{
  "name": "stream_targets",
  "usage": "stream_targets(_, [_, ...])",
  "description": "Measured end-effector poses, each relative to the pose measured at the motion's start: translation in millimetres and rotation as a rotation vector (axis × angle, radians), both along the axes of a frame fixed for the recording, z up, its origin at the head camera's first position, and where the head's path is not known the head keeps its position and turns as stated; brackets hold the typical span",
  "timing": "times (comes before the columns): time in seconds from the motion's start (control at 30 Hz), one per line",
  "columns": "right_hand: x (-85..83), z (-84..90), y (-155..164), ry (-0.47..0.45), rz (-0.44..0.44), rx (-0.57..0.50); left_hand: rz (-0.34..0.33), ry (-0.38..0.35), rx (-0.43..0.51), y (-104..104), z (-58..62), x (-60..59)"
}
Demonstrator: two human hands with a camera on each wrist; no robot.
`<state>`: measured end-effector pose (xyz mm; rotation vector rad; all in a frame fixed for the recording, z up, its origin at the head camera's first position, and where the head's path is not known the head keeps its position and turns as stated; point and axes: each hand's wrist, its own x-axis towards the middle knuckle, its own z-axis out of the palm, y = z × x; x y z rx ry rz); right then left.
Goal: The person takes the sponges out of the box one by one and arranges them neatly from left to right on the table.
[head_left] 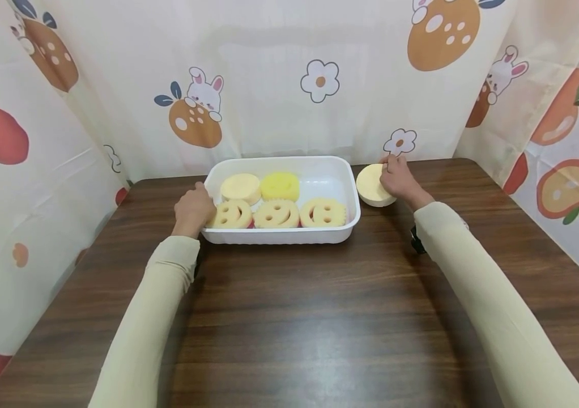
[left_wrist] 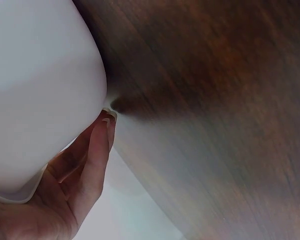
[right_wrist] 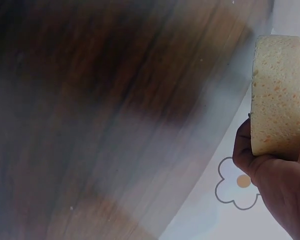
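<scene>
A white plastic tray (head_left: 279, 236) stands toward the back of the table, holding several sponges. My left hand (head_left: 194, 209) grips its left rim; in the left wrist view, the fingers (left_wrist: 97, 155) lie along the tray's outer wall. Just right of the tray, my right hand (head_left: 400, 178) holds a round cream sponge (head_left: 369, 184) by its edge. The right wrist view shows that sponge (right_wrist: 277, 95) side-on, its porous edge facing the camera. Whether it touches the table cannot be told.
Inside the tray, smiley-face sponges (head_left: 276, 214) line the front, with a plain cream sponge (head_left: 241, 187) and a yellow sponge (head_left: 280, 186) behind. A brown wooden table (head_left: 299, 317) lies underneath. Printed curtains (head_left: 269, 102) hang at the back and both sides.
</scene>
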<state>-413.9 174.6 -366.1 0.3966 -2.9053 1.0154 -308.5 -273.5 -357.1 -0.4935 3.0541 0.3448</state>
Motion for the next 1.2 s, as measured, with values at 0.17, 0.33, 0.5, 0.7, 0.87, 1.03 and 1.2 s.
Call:
stream_targets(0.17, [-1.3,-2.6,0.6,-0.019,0.002,0.01,0.003,0.001,-0.001,0.7,-1.5,-0.7])
stream_targets(0.33, [-2.2,-5.4,1.7,-0.024,0.008,0.013,0.005,0.001,-0.003,0.7,-1.7,-0.5])
stream_targets(0.5, [-1.8,-6.2,1.2,-0.04,0.001,0.015,0.005,-0.001,-0.001,0.6,-0.9,0.0])
stream_targets(0.7, [-2.0,-4.4,-0.2,-0.053,-0.003,0.002,0.009,0.001,-0.001,0.4,-0.4,-0.4])
stream_targets(0.87, [-2.2,-4.6,-0.6,-0.052,0.004,0.016,0.011,-0.001,0.002,0.2,0.2,0.2])
stream_targets(1.03, [-2.1,-4.9,-0.2,-0.053,0.003,0.029,0.01,-0.009,0.004,1.5,2.3,0.1])
stream_targets(1.2, [-3.2,-4.5,-0.7,-0.056,0.01,0.043,0.016,-0.016,0.005,1.3,2.6,0.2])
